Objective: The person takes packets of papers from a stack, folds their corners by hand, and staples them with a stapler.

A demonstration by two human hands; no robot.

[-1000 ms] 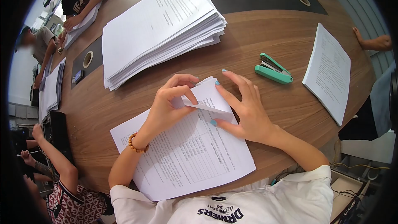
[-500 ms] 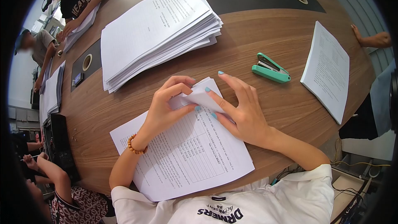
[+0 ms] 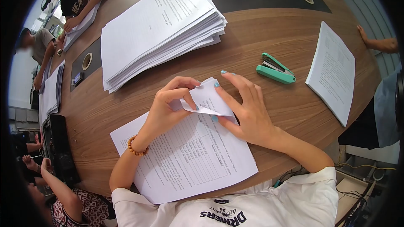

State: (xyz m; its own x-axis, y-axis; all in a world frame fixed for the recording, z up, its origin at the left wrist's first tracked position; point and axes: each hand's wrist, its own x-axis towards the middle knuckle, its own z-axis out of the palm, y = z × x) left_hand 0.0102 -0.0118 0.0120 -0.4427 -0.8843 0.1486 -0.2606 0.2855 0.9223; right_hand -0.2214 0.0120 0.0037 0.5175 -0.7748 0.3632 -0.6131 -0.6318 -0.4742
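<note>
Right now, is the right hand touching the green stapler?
Apart. The head view shows a strip of brown table between the right hand and the green stapler, beyond the fingers.

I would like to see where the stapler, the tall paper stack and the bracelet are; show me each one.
Stapler (image 3: pixel 275 75): head view, on its green lower body.
Paper stack (image 3: pixel 155 25): head view, on its top sheet.
Bracelet (image 3: pixel 137 152): head view, on its beads.
</note>
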